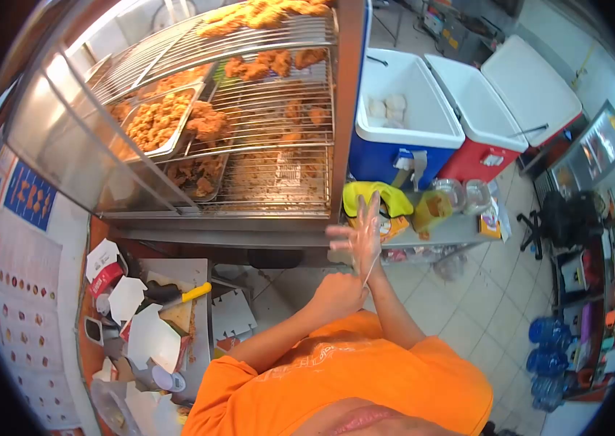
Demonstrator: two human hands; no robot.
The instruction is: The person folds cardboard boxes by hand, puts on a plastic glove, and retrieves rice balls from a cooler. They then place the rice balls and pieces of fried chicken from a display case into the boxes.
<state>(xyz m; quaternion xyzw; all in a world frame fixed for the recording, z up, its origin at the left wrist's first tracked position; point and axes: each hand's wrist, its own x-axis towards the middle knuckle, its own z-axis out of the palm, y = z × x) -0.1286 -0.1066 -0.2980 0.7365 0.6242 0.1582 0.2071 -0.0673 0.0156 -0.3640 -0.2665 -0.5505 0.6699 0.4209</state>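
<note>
My right hand [362,243] is raised beside the steel counter edge, its fingers spread, with a thin clear plastic glove over it. At the wrist of that hand, my left hand [340,294] is closed, pinching the cuff of the clear glove [372,267], which stretches out a little there. Behind my right hand lie a bright yellow-green bag or cloth [387,198] and a tub with yellowish contents [432,211] on the counter.
At the upper left, a heated display case [338,109] holds fried chicken [158,120] on racks. Blue [413,149] and red [478,156] coolers stand open at the right. Boxes and a yellow-handled utensil [196,292] crowd the lower-left worktop. Blue water bottles [545,360] are at the far right.
</note>
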